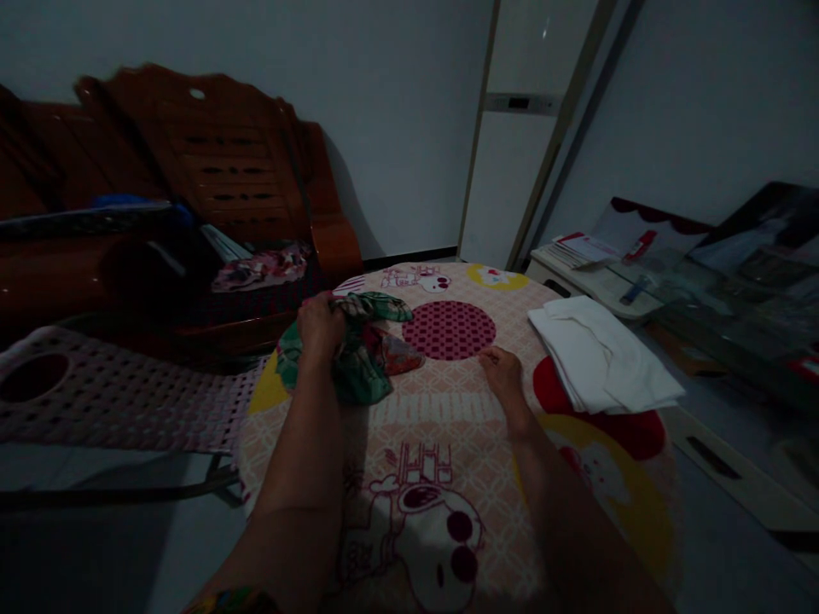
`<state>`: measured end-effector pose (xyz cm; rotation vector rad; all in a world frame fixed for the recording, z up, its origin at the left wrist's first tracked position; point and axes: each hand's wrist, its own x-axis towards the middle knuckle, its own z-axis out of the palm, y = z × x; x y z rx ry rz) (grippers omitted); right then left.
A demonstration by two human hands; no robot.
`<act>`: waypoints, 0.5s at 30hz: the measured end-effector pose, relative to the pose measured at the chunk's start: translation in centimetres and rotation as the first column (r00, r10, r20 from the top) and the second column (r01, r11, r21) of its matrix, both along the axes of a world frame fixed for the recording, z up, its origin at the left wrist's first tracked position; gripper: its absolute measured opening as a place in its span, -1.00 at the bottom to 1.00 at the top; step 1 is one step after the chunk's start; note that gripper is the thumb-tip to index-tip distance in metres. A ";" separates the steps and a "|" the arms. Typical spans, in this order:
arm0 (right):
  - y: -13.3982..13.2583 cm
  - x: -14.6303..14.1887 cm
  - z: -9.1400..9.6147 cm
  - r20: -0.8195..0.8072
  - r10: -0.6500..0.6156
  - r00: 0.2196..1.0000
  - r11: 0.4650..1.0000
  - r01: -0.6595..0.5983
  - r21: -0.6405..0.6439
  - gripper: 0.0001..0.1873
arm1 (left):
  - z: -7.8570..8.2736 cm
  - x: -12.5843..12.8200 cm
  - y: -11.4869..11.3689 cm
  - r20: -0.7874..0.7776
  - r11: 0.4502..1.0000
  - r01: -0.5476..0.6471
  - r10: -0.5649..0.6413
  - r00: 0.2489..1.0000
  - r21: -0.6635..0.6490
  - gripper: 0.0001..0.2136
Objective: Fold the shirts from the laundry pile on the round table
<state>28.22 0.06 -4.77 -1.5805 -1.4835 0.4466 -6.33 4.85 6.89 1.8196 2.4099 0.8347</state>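
My left hand point(321, 326) is closed on a crumpled green patterned cloth point(368, 379) with red and pale patches. The cloth looks thin, perhaps a scarf, and lies bunched on the left side of the round table. My right hand point(503, 373) is over the table to the right of the cloth, apart from it. Its thumb and fingers are pinched together; in the dim light I cannot make out whether anything is between them. Beneath both hands spreads a tablecloth point(441, 408) with cartoon dogs, yellow circles and a maroon dotted oval.
Folded white cloth point(598, 354) lies at the table's right edge. A woven chair point(147, 401) stands close on the left, with a wooden sofa point(223, 162) behind it. On the right is a low cabinet point(723, 443) with papers point(579, 250) on top. A tall white unit point(512, 162) stands at the back.
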 end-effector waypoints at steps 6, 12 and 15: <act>-0.3 -0.5 1.1 -0.413 0.035 0.910 0.995 -0.070 -0.069 -0.67 | 2.0 7.5 -1.5 0.150 0.925 0.305 -0.343 0.927 0.225 -0.79; -1.7 -2.0 2.0 -0.739 0.263 0.620 0.906 -0.422 -0.031 -0.43 | -1.7 17.5 -4.4 0.303 0.677 0.696 -0.733 0.609 0.238 -0.83; -1.4 -2.3 1.6 -0.748 0.228 0.623 0.932 -0.361 -0.017 -0.65 | -2.6 18.7 -5.1 0.315 0.591 0.775 -0.797 0.516 0.225 -0.83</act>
